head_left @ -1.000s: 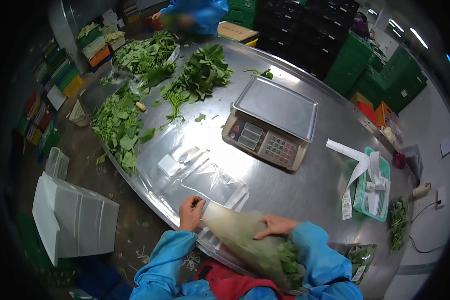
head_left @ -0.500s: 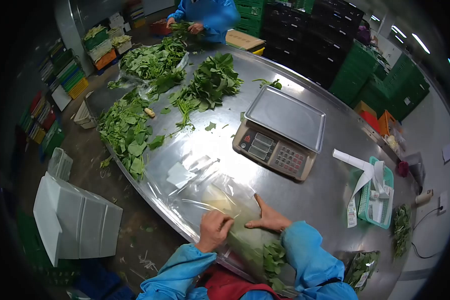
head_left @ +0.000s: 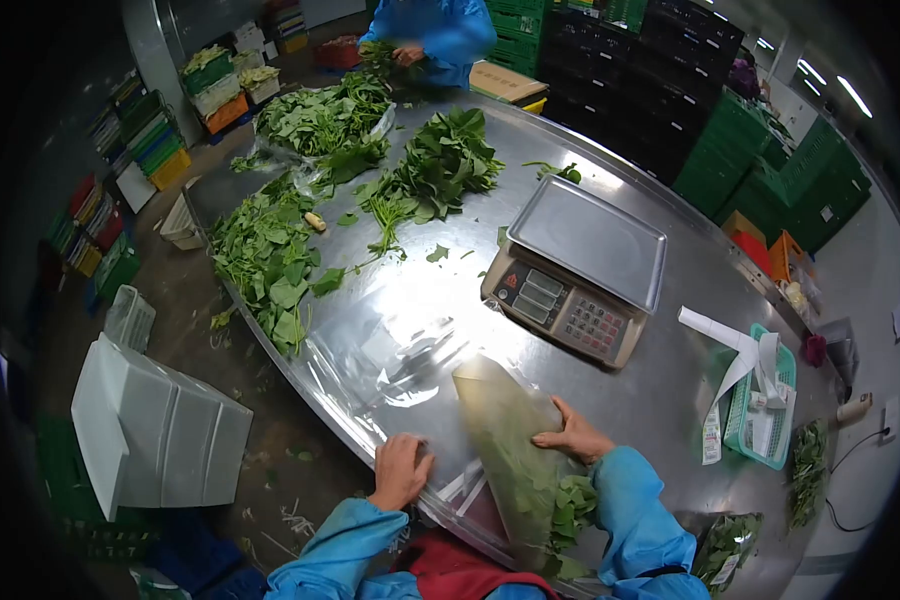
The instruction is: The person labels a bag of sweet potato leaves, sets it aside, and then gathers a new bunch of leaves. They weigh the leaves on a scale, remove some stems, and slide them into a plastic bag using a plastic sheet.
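Bagged greens pinned flat at the table's near edge

Your right hand [head_left: 573,438] lies open, fingers spread, on the bag of greens [head_left: 518,450] to steady it; your left hand [head_left: 400,470] presses loosely curled on the clear bags [head_left: 410,350] beside it, holding nothing that you can make out.

The table [head_left: 670,400] is made of bare, polished sheet metal, smooth and glossy enough that the ceiling lights are mirrored in it, and the scale [head_left: 576,268] is topped by a pan of duller brushed metal over a matt beige plastic body. The bag [head_left: 510,440] pressed under the right hand [head_left: 573,437] is formed of thin, clear, shiny plastic film, slightly fogged over the matt green leaves inside, and more of the same glossy film [head_left: 410,350] is spread flat beside it. The small basket [head_left: 765,420] is moulded from green plastic mesh and matt white paper strips are held in it.
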